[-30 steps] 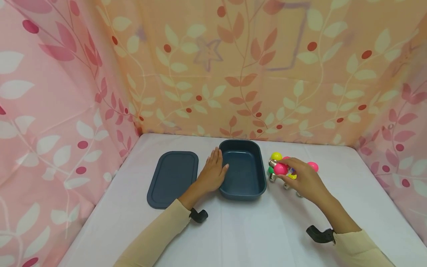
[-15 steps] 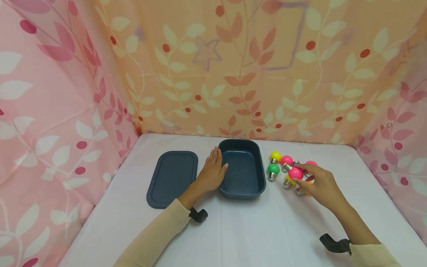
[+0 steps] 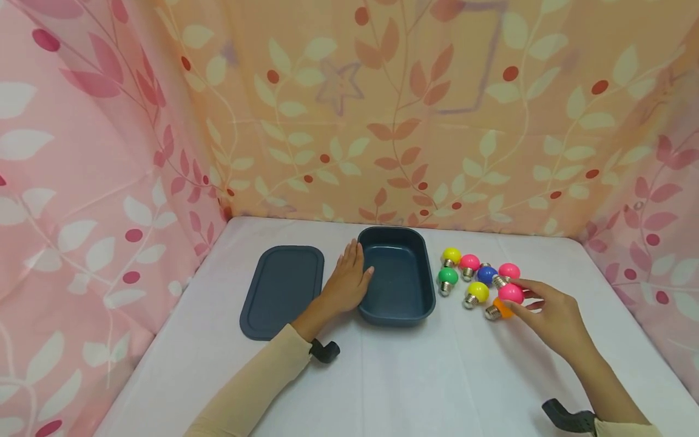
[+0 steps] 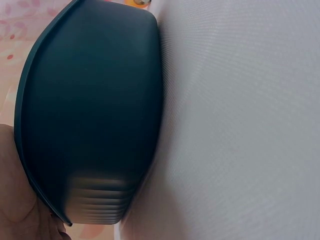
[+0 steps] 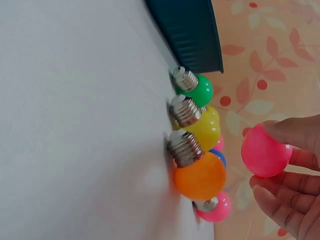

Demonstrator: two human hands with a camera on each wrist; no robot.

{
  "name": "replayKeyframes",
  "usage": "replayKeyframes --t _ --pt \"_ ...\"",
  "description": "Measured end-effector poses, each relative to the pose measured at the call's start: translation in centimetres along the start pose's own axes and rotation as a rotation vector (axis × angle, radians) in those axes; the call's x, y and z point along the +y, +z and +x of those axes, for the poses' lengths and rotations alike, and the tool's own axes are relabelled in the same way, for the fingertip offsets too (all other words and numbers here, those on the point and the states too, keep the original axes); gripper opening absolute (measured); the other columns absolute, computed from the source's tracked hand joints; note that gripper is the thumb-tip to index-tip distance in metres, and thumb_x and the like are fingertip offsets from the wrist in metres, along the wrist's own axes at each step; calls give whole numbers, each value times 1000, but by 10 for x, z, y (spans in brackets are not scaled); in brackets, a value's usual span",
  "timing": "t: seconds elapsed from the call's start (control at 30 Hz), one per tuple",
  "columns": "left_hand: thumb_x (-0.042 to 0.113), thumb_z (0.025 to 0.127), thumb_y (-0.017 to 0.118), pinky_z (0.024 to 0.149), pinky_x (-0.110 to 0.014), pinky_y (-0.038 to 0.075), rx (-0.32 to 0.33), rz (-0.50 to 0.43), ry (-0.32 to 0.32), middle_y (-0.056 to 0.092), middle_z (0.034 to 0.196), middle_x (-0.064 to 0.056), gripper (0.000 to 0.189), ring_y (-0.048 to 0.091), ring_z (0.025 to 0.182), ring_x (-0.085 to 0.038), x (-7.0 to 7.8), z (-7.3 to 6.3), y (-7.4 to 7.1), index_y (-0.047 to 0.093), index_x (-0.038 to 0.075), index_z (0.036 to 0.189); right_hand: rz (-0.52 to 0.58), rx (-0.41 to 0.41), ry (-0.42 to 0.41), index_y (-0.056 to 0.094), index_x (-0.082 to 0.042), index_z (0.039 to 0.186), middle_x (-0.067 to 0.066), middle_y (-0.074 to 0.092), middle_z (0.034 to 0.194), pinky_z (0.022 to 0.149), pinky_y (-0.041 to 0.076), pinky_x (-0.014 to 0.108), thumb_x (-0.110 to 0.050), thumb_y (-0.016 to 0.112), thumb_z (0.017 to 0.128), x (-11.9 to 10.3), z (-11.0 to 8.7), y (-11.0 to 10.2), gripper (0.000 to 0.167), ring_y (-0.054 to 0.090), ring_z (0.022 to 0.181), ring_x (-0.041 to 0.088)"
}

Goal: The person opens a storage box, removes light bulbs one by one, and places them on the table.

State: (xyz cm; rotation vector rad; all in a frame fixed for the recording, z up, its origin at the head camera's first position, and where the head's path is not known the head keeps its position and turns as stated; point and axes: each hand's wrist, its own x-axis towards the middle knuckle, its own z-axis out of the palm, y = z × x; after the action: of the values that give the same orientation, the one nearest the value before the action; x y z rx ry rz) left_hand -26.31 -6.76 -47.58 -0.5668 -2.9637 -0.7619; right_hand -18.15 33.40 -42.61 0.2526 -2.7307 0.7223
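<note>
My right hand [image 3: 551, 315] pinches a pink light bulb [image 3: 511, 294] between thumb and fingers, its metal screw base pointing up and left. In the right wrist view this bulb [image 5: 266, 151] is held above the table, apart from the other bulbs. Just below it lies an orange bulb [image 3: 502, 308], with a yellow bulb [image 3: 478, 292] and a blue bulb [image 3: 486, 275] to its left. My left hand [image 3: 347, 280] rests with straight fingers along the left rim of a dark blue rectangular container [image 3: 397, 315]. In the left wrist view, the container's side wall [image 4: 95, 100] fills much of the frame.
A matching dark lid [image 3: 283, 291] lies flat left of the container. Beyond the container's right side sit a green bulb [image 3: 448, 277], another yellow bulb [image 3: 451, 255] and two more pink bulbs, one here [image 3: 469, 262]. Patterned curtains surround the white table [image 3: 404, 382].
My right hand has moved right and toward me with the pink bulb, from near the green bulb to over the orange one. The left hand stays at the container rim.
</note>
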Motion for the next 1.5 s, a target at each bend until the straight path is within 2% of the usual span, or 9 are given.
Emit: replayKeyframes --t 0.17,0.3,0.43,0.63,0.77,0.97,1.1,1.5 --pt "40 112 29 124 -47 6 4 13 9 -6 169 -18 70 -9 155 -27 0 1 -1 4 -4 160 -25 -9 68 67 3 125 26 71 107 62 49 11 -16 86 81 11 -8 -2 52 70 85 38" --pt "38 112 30 124 -47 6 -7 1 -2 -9 169 -16 69 -10 155 -26 0 0 -2 3 -3 161 -42 -40 138 67 4 124 27 71 106 59 56 23 -22 85 83 18 -15 -4 52 71 82 37" --pt "38 112 30 124 -47 6 -11 -1 -3 -11 169 -14 69 -11 155 -26 1 -1 -2 2 -2 161 -42 -55 193 66 5 123 29 71 105 57 57 29 -26 84 84 25 -20 -6 53 71 84 41" --pt "40 112 29 124 -47 6 -6 5 -3 -10 169 -15 69 -10 155 -26 1 -2 -3 4 -3 161 -59 -45 194 69 6 116 26 72 98 60 56 38 -25 85 83 33 -23 -5 48 71 83 42" --pt "41 112 28 125 -46 5 -10 7 -12 -10 169 -14 70 -11 155 -25 1 -1 -3 4 -2 161 -73 -70 229 70 7 111 25 72 95 62 57 43 -28 84 83 36 -21 -2 46 69 78 38" --pt "40 112 30 125 -44 4 -9 3 -13 -8 169 -14 70 -11 155 -24 1 -1 -3 5 -2 161 -62 -145 305 69 9 109 23 71 93 64 56 42 -38 80 87 39 -18 2 53 65 78 32" --pt "39 112 32 125 -45 4 -8 0 -10 -8 169 -14 69 -10 155 -25 2 0 -3 6 -3 161 -57 -182 335 68 10 110 22 70 94 62 56 39 -37 80 87 39 -16 5 54 63 78 30" --pt "39 112 30 125 -45 4 -18 16 -6 -9 169 -15 69 -11 155 -25 1 0 -3 5 -3 161 -49 -194 304 68 9 111 24 70 97 64 54 41 -37 80 87 36 -7 11 53 63 82 32"
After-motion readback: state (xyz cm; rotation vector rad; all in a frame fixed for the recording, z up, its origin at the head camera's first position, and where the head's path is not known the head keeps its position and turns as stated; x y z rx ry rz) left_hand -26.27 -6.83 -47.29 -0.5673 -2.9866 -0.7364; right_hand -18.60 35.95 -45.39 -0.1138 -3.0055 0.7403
